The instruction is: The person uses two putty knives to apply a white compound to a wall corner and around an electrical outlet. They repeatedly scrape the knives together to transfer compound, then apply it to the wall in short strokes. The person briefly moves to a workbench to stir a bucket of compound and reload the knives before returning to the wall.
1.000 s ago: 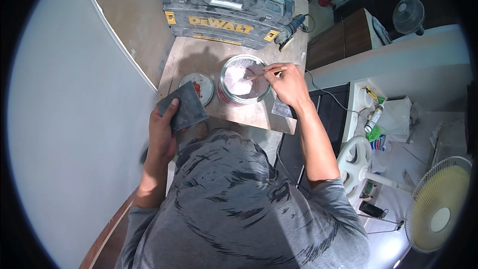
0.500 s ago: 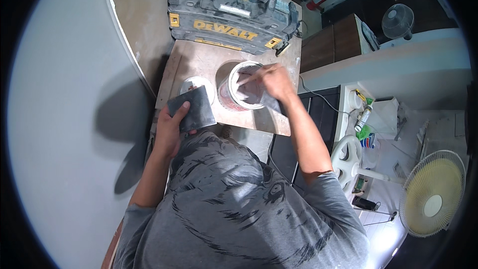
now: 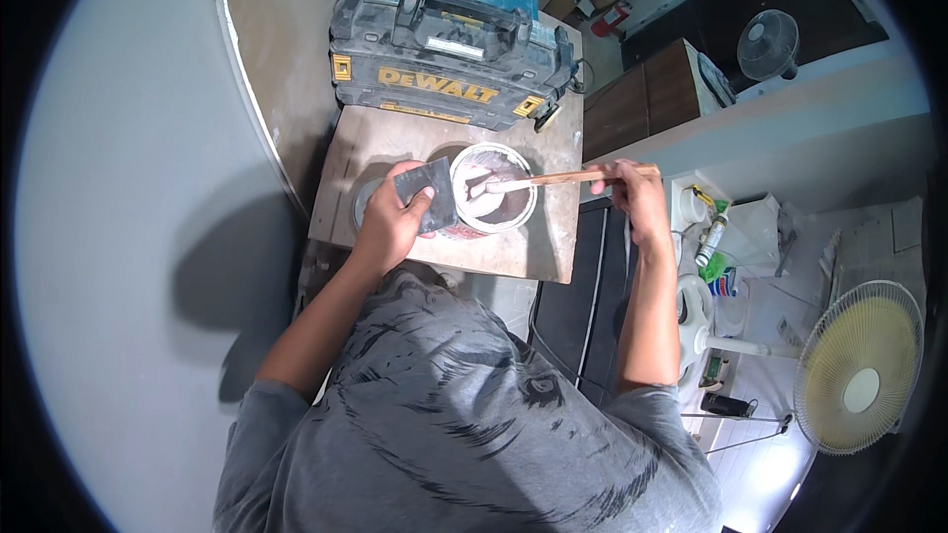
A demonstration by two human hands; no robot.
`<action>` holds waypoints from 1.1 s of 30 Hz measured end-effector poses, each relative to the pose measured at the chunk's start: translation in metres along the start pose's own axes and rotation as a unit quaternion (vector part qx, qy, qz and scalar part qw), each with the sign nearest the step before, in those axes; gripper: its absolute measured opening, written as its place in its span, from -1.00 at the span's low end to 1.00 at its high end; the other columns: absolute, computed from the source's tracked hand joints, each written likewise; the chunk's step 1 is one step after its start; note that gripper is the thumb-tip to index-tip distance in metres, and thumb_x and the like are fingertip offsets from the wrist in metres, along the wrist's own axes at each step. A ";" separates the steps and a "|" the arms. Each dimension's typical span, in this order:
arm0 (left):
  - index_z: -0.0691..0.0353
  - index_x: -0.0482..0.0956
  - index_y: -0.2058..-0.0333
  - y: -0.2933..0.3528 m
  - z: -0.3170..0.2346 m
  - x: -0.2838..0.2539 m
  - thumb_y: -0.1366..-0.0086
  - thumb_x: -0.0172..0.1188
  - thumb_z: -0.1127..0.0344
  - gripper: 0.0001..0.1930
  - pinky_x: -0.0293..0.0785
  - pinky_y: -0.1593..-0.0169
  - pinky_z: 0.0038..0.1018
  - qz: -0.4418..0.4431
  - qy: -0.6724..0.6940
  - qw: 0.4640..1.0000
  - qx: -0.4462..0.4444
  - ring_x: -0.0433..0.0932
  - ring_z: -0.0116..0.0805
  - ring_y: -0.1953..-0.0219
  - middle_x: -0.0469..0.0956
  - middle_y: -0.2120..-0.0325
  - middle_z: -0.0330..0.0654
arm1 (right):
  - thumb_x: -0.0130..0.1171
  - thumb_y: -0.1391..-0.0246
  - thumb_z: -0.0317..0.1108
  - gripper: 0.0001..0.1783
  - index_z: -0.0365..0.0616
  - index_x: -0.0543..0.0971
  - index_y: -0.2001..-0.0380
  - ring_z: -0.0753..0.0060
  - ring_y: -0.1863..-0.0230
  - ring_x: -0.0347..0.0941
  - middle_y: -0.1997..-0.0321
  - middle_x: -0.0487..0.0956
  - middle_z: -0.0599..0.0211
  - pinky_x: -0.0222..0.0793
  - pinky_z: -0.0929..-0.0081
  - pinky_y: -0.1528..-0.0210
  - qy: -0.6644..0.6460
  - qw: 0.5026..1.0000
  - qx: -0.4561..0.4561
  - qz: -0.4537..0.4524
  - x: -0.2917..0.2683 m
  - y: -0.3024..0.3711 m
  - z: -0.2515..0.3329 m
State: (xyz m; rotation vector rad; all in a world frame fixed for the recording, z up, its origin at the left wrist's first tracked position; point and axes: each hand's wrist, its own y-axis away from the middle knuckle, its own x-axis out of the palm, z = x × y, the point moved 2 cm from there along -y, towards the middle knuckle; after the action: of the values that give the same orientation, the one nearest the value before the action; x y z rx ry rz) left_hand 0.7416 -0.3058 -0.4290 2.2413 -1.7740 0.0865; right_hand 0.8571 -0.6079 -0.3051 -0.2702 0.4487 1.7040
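Observation:
My left hand (image 3: 387,222) grips a dark grey, flat rectangular plate (image 3: 434,182), its thumb on the upper face. The plate is held at the left rim of a round tub (image 3: 532,209), partly covering its side. Inside the tub lies a whitish paste (image 3: 480,204). Off to the tub's right, my right hand (image 3: 644,205) is closed around the end of a wooden stick (image 3: 568,178). That stick lies level across the tub's opening, and its far end is coated with paste. Whether the coated end touches the plate is hard to tell.
A black and yellow tool case (image 3: 434,69) stands at the back of the wooden board (image 3: 538,259). Behind my left hand, a round white object (image 3: 363,207) is mostly hidden. A grey wall (image 3: 118,237) runs along the left; a standing fan (image 3: 859,375) is at the right.
My right hand has drawn back to the right, out of the tub, and the stick now shows in it. My left hand has brought the plate right, up to the tub's rim.

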 end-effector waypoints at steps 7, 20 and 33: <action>0.34 0.46 -0.09 -0.037 0.017 0.032 -0.48 0.05 0.12 -0.59 0.73 0.36 -0.36 -0.014 -0.098 0.995 -0.027 0.63 -0.08 0.09 0.57 0.08 0.07 | 0.03 -0.15 -0.27 -0.62 -0.36 0.70 0.25 0.72 0.69 0.13 0.56 0.63 0.30 -0.03 0.66 0.63 -0.039 0.993 -0.050 -0.098 -0.048 0.061 0.034; 0.28 0.39 -0.16 -0.041 -0.006 0.066 -0.50 -0.02 0.06 -0.55 0.69 0.26 -0.22 0.103 0.176 0.954 -0.219 0.59 -0.15 0.07 0.50 -0.05 -0.03 | 0.03 -0.15 -0.17 -0.56 -0.33 0.71 0.21 0.70 0.68 0.14 0.55 0.63 0.31 -0.06 0.64 0.62 -0.044 0.993 -0.081 -0.077 -0.051 0.084 0.024; 0.16 0.57 0.05 -0.047 0.002 0.044 -0.41 0.17 0.20 -0.76 0.55 0.37 -0.58 0.114 0.343 0.882 -0.303 0.62 -0.36 0.31 0.65 0.22 -0.21 | 0.04 -0.09 -0.26 -0.55 -0.39 0.66 0.11 0.64 0.65 0.19 0.40 0.67 0.13 0.09 0.63 0.57 -0.147 0.985 -0.089 0.029 -0.046 0.060 -0.017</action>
State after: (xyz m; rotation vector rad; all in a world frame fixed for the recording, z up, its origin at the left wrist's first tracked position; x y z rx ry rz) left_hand 0.7973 -0.3386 -0.4296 1.3199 -1.3892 0.2878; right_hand 0.8055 -0.6644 -0.2927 -0.1326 0.0870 1.8080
